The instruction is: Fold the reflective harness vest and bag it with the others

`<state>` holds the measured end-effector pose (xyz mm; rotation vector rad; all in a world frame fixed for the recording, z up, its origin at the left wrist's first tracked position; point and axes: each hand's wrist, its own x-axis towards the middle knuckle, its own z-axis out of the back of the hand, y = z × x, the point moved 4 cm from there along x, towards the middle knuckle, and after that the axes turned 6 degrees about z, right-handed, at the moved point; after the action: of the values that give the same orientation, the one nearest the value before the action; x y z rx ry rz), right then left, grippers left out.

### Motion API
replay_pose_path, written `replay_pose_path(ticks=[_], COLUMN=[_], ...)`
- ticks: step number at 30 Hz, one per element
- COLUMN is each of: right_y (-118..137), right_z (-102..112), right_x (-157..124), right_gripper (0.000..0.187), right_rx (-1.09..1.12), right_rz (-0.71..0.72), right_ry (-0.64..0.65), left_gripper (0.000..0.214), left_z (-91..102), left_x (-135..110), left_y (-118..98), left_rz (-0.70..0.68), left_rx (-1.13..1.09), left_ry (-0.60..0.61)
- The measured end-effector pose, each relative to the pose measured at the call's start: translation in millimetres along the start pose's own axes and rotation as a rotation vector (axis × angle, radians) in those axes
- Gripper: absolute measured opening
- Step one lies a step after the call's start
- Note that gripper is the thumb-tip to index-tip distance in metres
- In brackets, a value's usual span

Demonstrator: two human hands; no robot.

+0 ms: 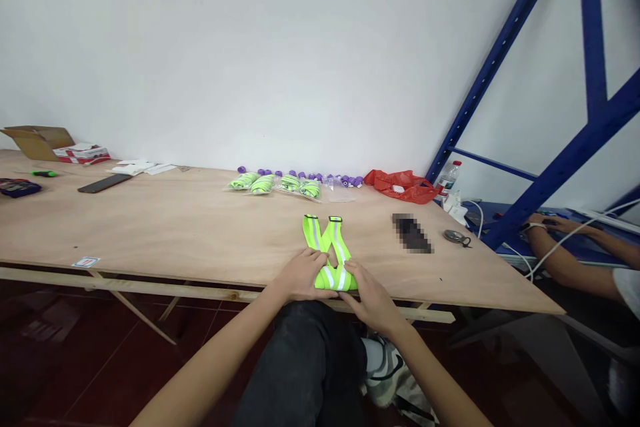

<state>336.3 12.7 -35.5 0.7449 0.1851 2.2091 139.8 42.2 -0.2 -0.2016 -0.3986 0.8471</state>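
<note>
A neon-yellow reflective harness [341, 252] with silver stripes lies at the table's front edge, its two straps reaching away from me to black buckles. My left hand [303, 275] grips the folded near end from the left, fingers on top and thumb low at the edge. From the right, my right hand [369, 295] grips the same end, fingers bent over it and thumb toward the middle. Both hands are closed on the fabric. Farther back, several clear bags of folded yellow harnesses [262, 184] lie in a row beside an empty-looking clear bag [340, 190].
Small purple rolls [352, 181] line the wall. A red plastic bag [403, 185], a bottle [449, 177], a pixelated dark object [412, 233] and a round metal item [456, 237] are to the right. Past the blue rack [500, 53], another person's arms [565, 253] show. Left are a phone-like slab [105, 183] and carton [40, 141].
</note>
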Motion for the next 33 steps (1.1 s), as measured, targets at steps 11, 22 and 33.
replay_pose_path(ticks=[11, 22, 33], right_y=[-19.9, -52.7, -70.7], right_z=[17.4, 18.0, 10.8], right_x=[22.7, 81.5, 99.9], right_gripper=[0.026, 0.042, 0.040], right_rx=[0.103, 0.088, -0.028], right_rz=[-0.099, -0.191, -0.322], right_ry=[-0.045, 0.081, 0.116], left_gripper=[0.055, 0.050, 0.044], left_z=[13.8, 0.3, 14.3], left_x=[14.5, 52.7, 37.2], left_y=[10.9, 51.8, 46.3], left_rz=[0.276, 0.449, 0.315], left_rx=[-0.144, -0.288, -0.395], left_ry=[-0.036, -0.162, -0.109])
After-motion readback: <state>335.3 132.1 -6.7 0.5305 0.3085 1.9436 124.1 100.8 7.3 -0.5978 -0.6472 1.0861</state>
